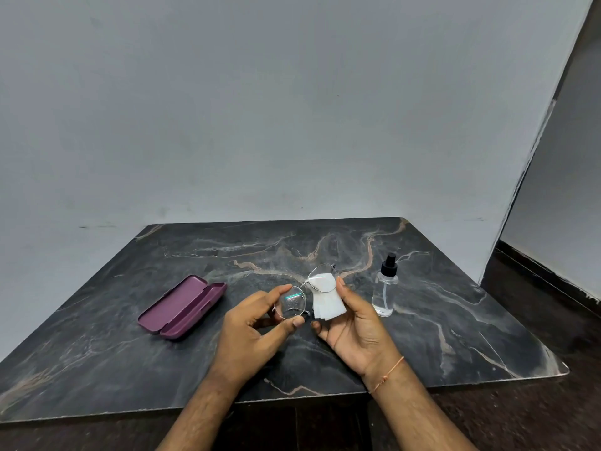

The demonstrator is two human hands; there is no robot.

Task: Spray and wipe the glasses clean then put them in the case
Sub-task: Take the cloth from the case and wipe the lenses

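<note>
Both hands (250, 323) (354, 327) around raised glasses (305, 292)

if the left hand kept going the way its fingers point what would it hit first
Probably the white cloth held by the right hand; the left hand already grips the glasses. Depth is unclear.

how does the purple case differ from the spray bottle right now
The purple case lies flat and open on the table; the spray bottle stands upright with its black nozzle on top. The case is opaque, while the bottle is clear glass or plastic. The case sits to the left of the hands, the bottle to their right. Both rest on the table, untouched by either hand.
</note>
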